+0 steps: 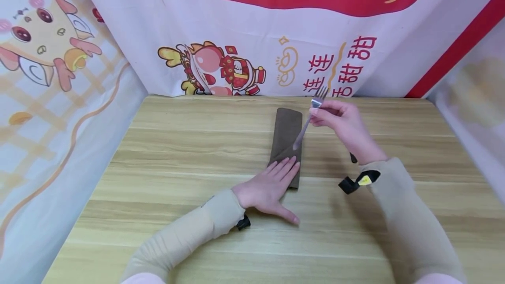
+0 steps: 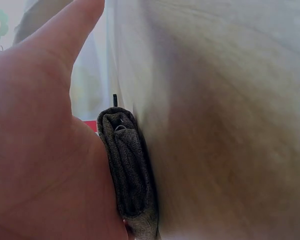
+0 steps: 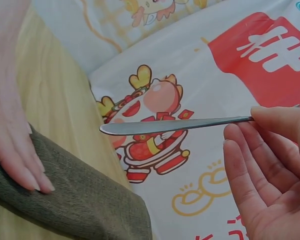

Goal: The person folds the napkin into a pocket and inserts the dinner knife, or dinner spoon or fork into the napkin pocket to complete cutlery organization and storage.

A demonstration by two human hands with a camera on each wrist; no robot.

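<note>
A folded dark brown cloth napkin [image 1: 287, 126] lies lengthwise on the wooden table. My left hand [image 1: 270, 186] rests flat on its near part, fingers straight and thumb spread to the side. Layers of the napkin [image 2: 127, 165] show at its near end in the left wrist view, beside the palm. Between thumb and fingers, my right hand [image 1: 347, 122] pinches a metal fork [image 1: 303, 135] near its neck. The tines point up and away, and the handle slants down toward the napkin. In the right wrist view the fork's handle [image 3: 165, 127] is raised above the napkin.
The wooden table [image 1: 189, 143] reaches back to a printed white and red cloth [image 1: 276, 21] hanging behind it. Patterned fabric [image 1: 51, 113] hangs on the left side, and pale fabric [image 1: 469, 100] on the right. Black straps [image 1: 357, 182] sit at the right wrist.
</note>
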